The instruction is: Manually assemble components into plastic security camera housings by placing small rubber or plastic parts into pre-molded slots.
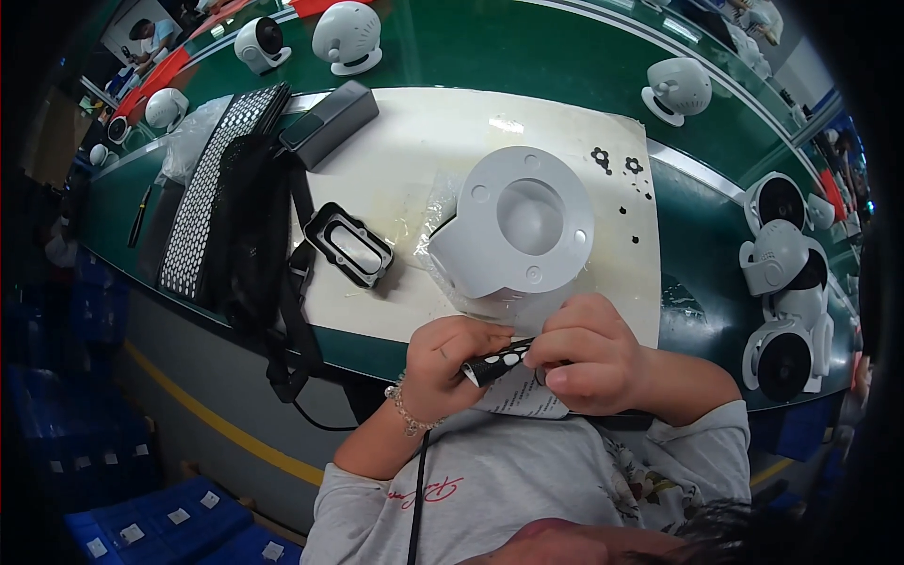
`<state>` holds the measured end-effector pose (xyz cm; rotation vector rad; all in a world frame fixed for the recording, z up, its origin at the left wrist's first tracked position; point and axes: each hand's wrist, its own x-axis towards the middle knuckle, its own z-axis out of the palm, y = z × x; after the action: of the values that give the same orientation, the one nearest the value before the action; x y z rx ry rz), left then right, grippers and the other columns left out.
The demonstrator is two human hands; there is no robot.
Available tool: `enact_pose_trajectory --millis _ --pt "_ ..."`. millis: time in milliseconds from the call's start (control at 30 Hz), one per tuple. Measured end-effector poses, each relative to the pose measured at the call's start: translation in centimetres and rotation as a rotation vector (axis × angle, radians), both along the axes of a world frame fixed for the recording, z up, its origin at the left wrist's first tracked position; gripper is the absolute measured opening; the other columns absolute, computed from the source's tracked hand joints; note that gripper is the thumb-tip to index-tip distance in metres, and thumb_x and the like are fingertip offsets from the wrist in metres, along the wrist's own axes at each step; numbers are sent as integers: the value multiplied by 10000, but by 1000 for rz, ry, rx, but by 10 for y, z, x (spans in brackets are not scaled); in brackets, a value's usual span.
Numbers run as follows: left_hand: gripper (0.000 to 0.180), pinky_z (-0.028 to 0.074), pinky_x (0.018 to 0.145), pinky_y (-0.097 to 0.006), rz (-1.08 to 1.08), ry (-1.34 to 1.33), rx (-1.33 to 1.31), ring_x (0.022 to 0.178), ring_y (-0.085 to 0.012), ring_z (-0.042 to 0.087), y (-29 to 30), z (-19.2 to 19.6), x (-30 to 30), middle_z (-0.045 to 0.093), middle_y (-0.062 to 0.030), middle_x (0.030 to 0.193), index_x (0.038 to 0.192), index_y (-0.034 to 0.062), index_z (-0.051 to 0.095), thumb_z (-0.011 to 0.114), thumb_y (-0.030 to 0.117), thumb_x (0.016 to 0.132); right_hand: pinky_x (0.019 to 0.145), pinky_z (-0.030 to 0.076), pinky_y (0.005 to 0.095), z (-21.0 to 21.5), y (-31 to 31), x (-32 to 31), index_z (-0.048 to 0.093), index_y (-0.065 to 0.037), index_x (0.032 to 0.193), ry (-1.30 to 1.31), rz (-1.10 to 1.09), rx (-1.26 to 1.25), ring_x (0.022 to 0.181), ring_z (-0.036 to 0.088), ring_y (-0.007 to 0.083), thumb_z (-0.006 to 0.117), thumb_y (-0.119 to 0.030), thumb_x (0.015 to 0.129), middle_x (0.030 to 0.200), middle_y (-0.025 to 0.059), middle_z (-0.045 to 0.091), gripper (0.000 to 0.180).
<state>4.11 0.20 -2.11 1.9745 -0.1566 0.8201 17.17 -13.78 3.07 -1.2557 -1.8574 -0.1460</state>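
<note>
- Green bench (527, 56) curves under me, a white mat (414, 160) laid across its middle.
- My left hand (450, 363) pinches a black strip (496, 361) dotted with white pads, fingers curled narrow around its near end.
- My right hand (591, 350) closes on the strip's other end; its fingertips are tucked under, so I cannot tell what else they pinch.
- Just at 12 o'clock from my hands sits the grey housing (520, 231), round base up, on clear film; its lower edge is hidden behind my knuckles.
- At 10 o'clock lies a black gasket frame (348, 245), with more dotted strips (212, 188) beyond it.
- At 3 o'clock, white units (786, 311) stand blurred at the rim.
- A paper sheet (523, 395) under my hands is mostly covered.
</note>
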Motion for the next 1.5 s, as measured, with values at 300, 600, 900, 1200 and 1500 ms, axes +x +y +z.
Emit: enact_pose_trajectory --millis 300,600,900,1200,1500 --pt "228 473 586 -280 69 13 40 656 -230 610 -2 2 1 637 -114 791 740 9 553 666 -34 547 599 443 316 -10 2 2 377 -115 1113 84 -21 3 713 594 236 642 106 637 817 60 581 588" --pt "236 466 581 -299 68 45 99 688 -216 605 -3 0 -2 638 -62 853 813 44 600 636 6 583 591 457 308 -10 -4 -3 389 -62 1120 253 -144 -169 698 600 232 713 19 642 818 72 599 583" --pt "312 450 563 -298 51 -71 210 689 -211 599 0 -3 -2 636 -80 899 803 43 608 599 15 493 564 415 274 -25 -5 8 406 -125 1078 -8 57 137 757 546 188 649 -17 726 844 36 610 441" --pt "240 446 547 -285 68 -51 191 630 -219 592 2 -5 -1 642 -106 844 780 23 580 639 4 548 657 356 292 -21 -13 4 409 -168 1074 -221 77 99 793 511 152 619 -12 726 890 -40 609 436" --pt "330 458 582 -308 54 -19 178 709 -226 597 -1 -2 -2 629 -75 895 817 43 594 589 -6 490 613 396 328 -6 5 -14 283 -164 1224 221 75 -25 767 606 242 646 122 583 995 102 546 790"
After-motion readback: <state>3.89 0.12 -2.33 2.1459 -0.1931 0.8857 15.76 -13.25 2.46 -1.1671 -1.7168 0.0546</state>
